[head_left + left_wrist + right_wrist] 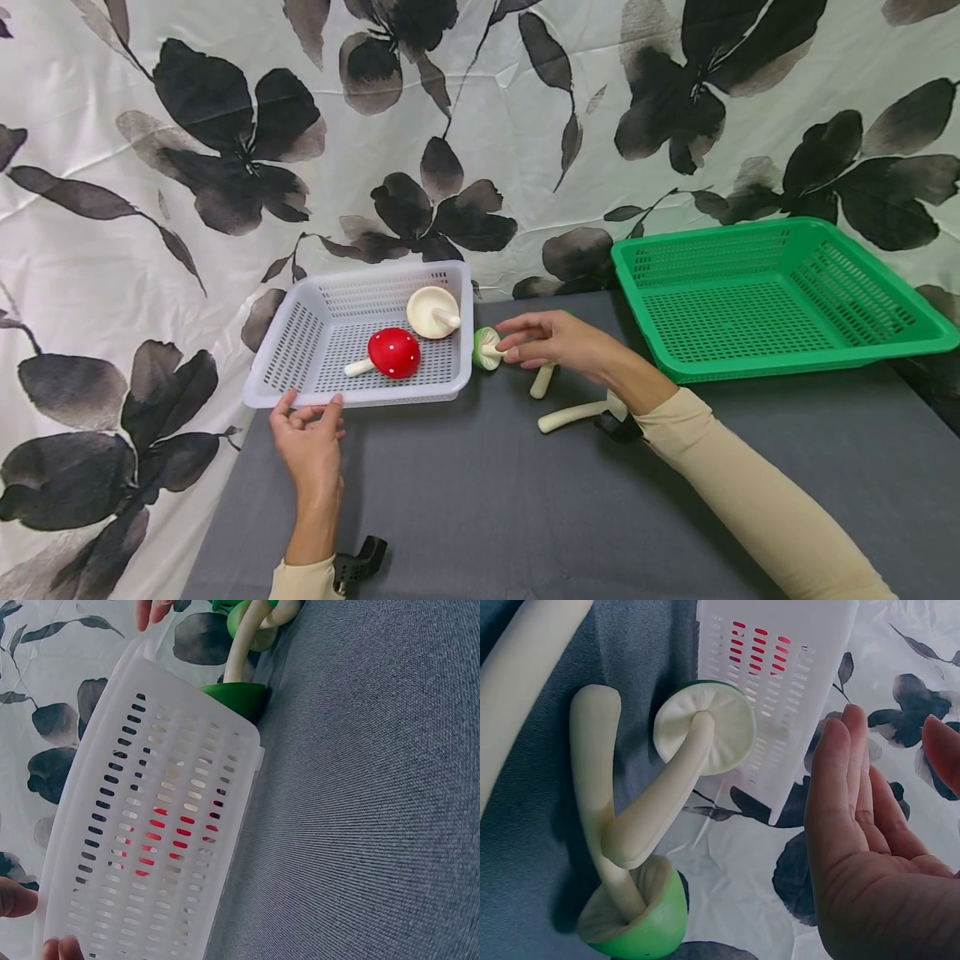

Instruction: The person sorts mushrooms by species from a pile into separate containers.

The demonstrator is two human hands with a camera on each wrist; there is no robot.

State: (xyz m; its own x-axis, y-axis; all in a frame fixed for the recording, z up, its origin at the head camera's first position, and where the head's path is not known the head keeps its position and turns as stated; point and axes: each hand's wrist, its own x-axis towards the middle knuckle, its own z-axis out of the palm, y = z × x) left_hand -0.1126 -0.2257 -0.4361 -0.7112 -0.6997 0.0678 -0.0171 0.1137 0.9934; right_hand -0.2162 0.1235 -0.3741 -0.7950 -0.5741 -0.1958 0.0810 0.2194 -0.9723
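Observation:
My left hand (309, 446) holds the near rim of a white plastic basket (258, 387) at its left corner. Inside lie a red toy mushroom (393, 352) with white dots and a cream toy mushroom (432, 312). Just right of the basket, a green-capped toy mushroom (706, 729) lies with its pale stem outward. Over that stem hovers my right hand (562, 337), fingers extended and thumb apart, with nothing between them in the right wrist view. Another green-capped mushroom (634, 919) is mostly hidden beneath this hand in the head view.
A pale mushroom stem (573, 415) lies nearer me, its cap partly hidden by my right wrist. At the back right stands a green plastic basket (765, 371). A floral cloth (525, 158) hangs behind the grey tabletop (480, 492).

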